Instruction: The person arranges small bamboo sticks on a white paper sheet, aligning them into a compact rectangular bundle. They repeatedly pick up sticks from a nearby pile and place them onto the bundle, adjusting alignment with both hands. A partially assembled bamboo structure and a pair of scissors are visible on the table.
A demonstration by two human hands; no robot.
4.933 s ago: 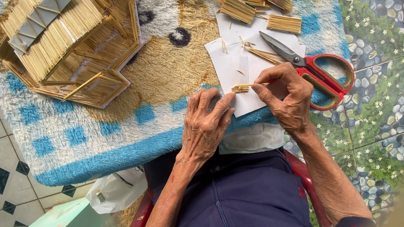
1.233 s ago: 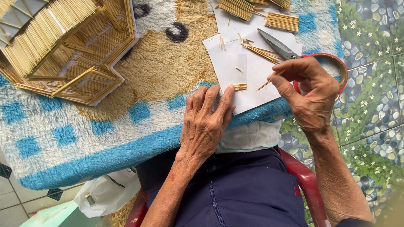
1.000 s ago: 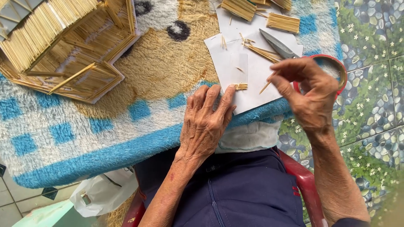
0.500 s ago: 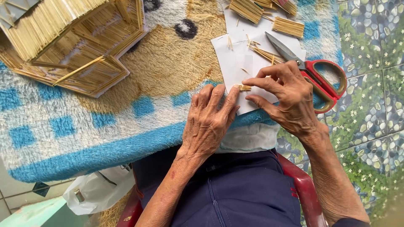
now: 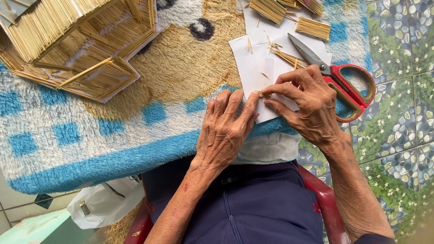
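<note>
Small sticks now pinched by right hand (earlier lifted), left hand flat beside.

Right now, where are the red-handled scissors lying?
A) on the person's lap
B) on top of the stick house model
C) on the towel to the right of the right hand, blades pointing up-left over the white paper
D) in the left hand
C: the scissors lie on the towel just beyond the right hand, their blades over the white paper, held by neither hand.

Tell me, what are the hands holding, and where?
The right hand pinches a small row of thin wooden sticks at its end; the left hand presses beside it.
</note>
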